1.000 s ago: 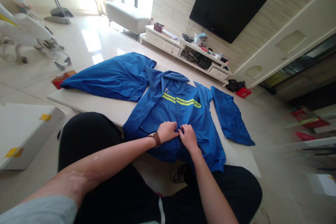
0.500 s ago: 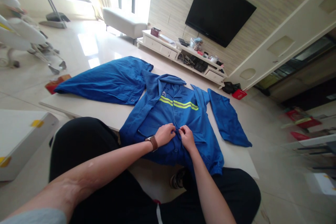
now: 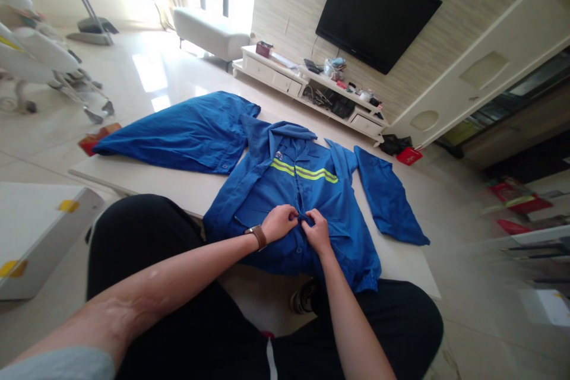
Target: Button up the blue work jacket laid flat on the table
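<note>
Two-handedly pinching near front of blue jacket (image 3: 267,191) narrowly with left hand (image 3: 278,223) and right hand (image 3: 317,234), maybe losing it by gripping too little.

Reaching in from lower left with left forearm (image 3: 178,280) | pinching just below frame centre with left grip (image 3: 279,222), fingers curled | slanting up from bottom, right of centre, with right forearm (image 3: 350,309) | pinching close beside with right grip (image 3: 317,233)

Blue jacket (image 3: 262,193) lies on white table (image 3: 133,176), left hand (image 3: 279,222) and right hand (image 3: 317,232) pinching its front placket; wide blue fabric section (image 3: 178,133) at 10 o'clock of it, narrower blue fabric section (image 3: 392,199) at 3, black television (image 3: 378,9) at 1.
</note>
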`<action>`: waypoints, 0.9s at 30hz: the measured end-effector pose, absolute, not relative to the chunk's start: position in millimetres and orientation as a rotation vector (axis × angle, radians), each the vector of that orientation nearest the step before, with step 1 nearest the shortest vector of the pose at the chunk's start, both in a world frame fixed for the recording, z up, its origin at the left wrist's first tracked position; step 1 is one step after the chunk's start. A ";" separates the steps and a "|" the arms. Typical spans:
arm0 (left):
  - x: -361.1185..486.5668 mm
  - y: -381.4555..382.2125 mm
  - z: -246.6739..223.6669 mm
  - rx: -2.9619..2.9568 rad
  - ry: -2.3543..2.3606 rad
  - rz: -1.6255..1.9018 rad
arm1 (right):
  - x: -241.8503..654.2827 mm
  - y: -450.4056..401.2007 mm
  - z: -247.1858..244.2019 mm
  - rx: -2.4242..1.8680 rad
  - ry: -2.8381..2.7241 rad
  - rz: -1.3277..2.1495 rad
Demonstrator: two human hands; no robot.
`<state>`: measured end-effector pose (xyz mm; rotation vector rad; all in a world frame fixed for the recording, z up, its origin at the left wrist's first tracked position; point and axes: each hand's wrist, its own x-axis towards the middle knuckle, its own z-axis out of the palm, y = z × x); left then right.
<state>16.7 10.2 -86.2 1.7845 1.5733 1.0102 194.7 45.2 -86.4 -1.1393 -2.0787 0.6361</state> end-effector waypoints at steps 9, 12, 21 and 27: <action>16.4 10.7 -85.5 1.757 1.537 1.042 | 190.9 38.1 -88.5 -1.169 -2.048 0.457; 16.4 10.8 -85.7 1.757 1.541 1.038 | 191.4 38.9 -87.7 -1.167 -2.067 0.496; 18.4 8.2 -82.1 1.866 1.545 1.084 | 193.8 43.4 -88.2 -1.064 -1.990 0.711; 18.2 7.0 -78.9 1.877 1.530 1.069 | 196.1 45.5 -90.3 -1.091 -1.956 0.755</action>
